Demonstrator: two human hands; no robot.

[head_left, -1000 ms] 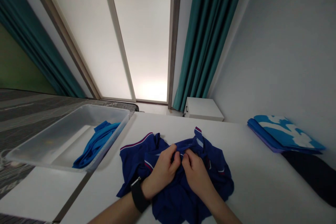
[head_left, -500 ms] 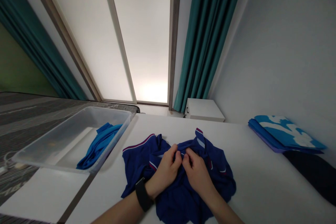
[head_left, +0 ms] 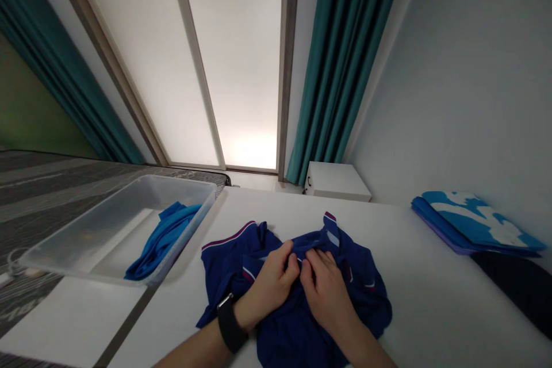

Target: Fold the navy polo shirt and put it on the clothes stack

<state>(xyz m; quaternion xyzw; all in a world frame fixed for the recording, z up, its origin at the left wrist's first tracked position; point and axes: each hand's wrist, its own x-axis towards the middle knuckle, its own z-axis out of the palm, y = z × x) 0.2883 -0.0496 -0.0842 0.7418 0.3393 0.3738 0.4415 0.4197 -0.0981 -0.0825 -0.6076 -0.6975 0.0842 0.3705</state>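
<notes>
A dark blue polo shirt (head_left: 284, 333) with red and white trim lies crumpled on the white table (head_left: 172, 322). My left hand (head_left: 278, 276), with a black watch (head_left: 232, 322) on its wrist, pinches the cloth near the middle of the shirt. Close beside it, my right hand (head_left: 323, 284) has its thumb and fingers closed on the same part of the fabric. The fingertips almost meet, and what lies exactly between them is partly hidden. A trimmed edge sticks up just beyond the right hand.
On the left stands a clear plastic bin (head_left: 86, 241) with a bright blue garment (head_left: 161, 241) inside. Folded blue clothes (head_left: 478, 221) are stacked at the right, by a black cloth (head_left: 517, 282). A small white cabinet (head_left: 338, 181) stands beyond the table's far edge.
The fingers of my right hand have shifted slightly and curl further over the cloth. My left hand stays pinched in nearly the same place, and the shirt has barely moved.
</notes>
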